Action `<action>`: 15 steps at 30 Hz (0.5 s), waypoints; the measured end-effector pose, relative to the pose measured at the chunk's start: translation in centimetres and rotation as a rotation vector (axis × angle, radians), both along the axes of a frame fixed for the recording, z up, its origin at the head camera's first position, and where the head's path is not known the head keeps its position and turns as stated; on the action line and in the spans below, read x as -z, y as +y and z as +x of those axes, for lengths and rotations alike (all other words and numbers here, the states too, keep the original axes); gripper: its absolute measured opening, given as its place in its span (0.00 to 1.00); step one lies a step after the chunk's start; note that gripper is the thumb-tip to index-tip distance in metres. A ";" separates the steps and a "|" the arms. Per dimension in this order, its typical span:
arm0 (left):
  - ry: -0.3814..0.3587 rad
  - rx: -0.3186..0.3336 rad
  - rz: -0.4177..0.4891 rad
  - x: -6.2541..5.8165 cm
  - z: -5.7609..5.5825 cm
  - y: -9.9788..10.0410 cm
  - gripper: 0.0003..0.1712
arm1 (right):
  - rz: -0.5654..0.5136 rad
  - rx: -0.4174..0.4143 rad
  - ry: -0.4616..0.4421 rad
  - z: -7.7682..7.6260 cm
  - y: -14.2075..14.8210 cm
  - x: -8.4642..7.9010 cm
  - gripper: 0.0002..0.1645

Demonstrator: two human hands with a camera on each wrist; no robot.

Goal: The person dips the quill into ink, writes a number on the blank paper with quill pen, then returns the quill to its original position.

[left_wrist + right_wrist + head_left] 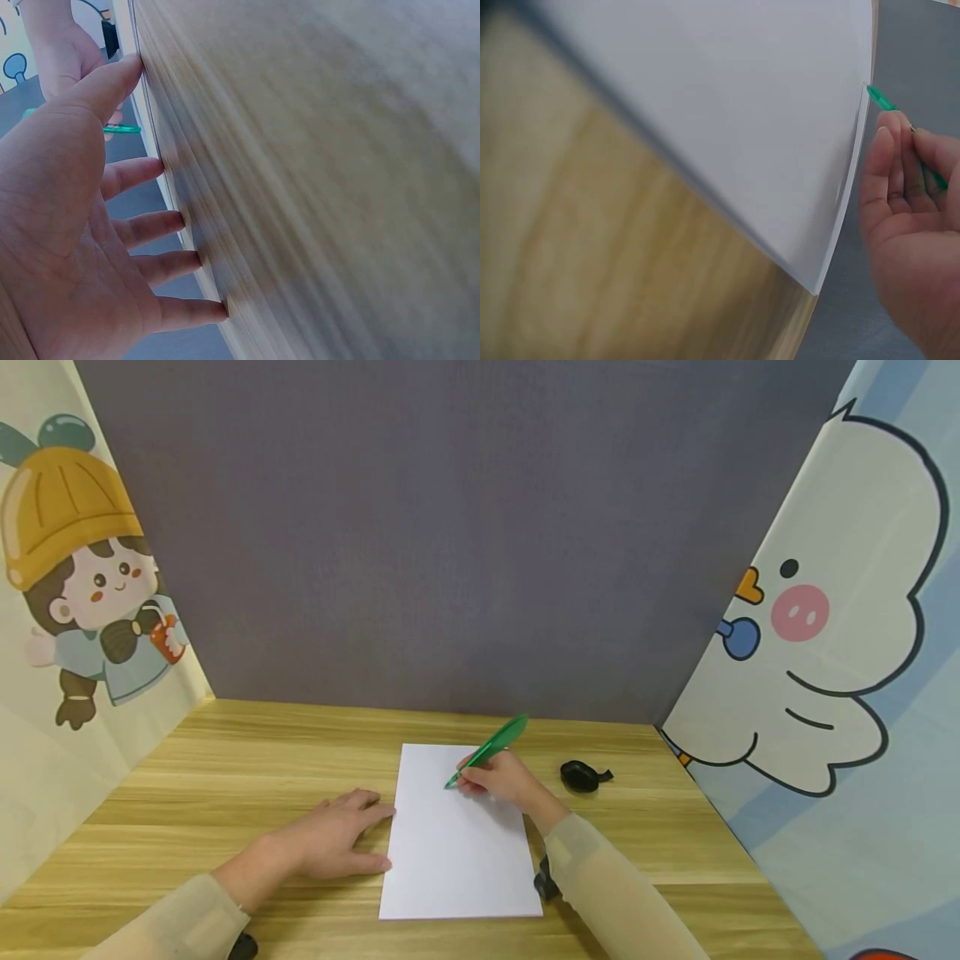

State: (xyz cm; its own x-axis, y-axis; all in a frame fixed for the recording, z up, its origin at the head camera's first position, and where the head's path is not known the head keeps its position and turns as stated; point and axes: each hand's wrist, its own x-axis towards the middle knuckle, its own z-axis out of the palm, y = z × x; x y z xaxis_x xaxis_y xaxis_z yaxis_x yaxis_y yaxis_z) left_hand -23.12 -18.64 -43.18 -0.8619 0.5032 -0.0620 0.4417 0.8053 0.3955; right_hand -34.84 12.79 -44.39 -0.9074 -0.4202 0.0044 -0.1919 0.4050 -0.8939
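Observation:
A white sheet of paper [457,860] lies on the wooden table in the head view. Over its upper right part, my right hand [495,775] pinches a green feather-shaped pen [501,739] between thumb and fingers. The pen slants up to the right, its tip right at the paper; the right wrist view shows the green tip [877,96] at the sheet's far edge. Beside the sheet's left edge, my left hand [337,837] rests spread on the table, its thumb and index fingertips at the paper. The left wrist view shows its fingers [154,225] spread and fairly straight.
A small rounded black object with a short tail [581,776] lies right of the paper. Behind the wood-grain table [300,727] rises a dark grey panel [450,543]. Cartoon-printed walls [862,568] stand at both sides. A black device [546,878] sits by the right sleeve.

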 end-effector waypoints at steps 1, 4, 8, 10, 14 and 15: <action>0.000 0.000 0.000 0.0 0.0 0.0 0.51 | -0.003 -0.006 0.002 0.0 0.0 0.0 0.11; -0.001 0.001 0.000 0.0 0.0 0.0 0.51 | -0.007 -0.021 0.003 0.0 0.0 0.1 0.11; -0.003 0.001 -0.002 -0.1 0.1 0.0 0.51 | -0.002 -0.030 -0.005 0.0 0.0 0.1 0.11; -0.004 0.002 -0.002 -0.1 0.1 0.0 0.50 | 0.003 -0.035 -0.007 0.1 0.0 0.1 0.12; -0.003 0.004 0.000 -0.1 0.1 0.0 0.51 | 0.016 -0.044 -0.002 0.3 0.0 -0.1 0.13; -0.002 0.004 0.000 -0.1 0.1 0.0 0.51 | 0.020 -0.045 -0.002 0.4 0.1 -0.1 0.13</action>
